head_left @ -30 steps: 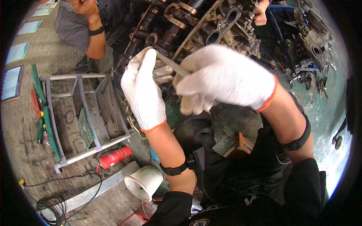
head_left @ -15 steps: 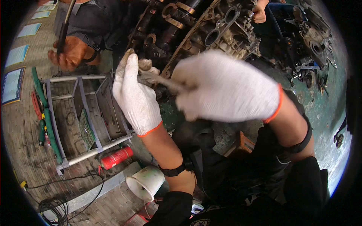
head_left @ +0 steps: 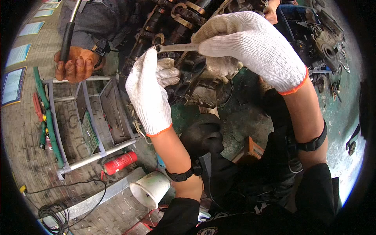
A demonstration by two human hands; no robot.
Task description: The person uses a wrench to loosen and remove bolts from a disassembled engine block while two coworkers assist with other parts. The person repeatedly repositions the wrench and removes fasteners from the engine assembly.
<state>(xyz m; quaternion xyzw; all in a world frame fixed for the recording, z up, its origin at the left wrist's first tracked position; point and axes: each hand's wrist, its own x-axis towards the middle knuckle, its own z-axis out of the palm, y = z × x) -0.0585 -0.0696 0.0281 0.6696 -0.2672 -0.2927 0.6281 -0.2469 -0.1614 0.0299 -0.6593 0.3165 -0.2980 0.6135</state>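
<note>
Wrench (head_left: pixel 178 47) held crosswise between two gloved hands, seen against the greasy engine (head_left: pixel 183 22).
The right hand (head_left: pixel 250 51) is clamped on one end of the slim grey shank; the left hand (head_left: pixel 150 88) has its fingertips at the ring end, though whether its grip pinches or only steadies I cannot tell. The tool looks light, stiff and hard to break, perhaps slick if oily; mid-shank seems the surest place to hold.
</note>
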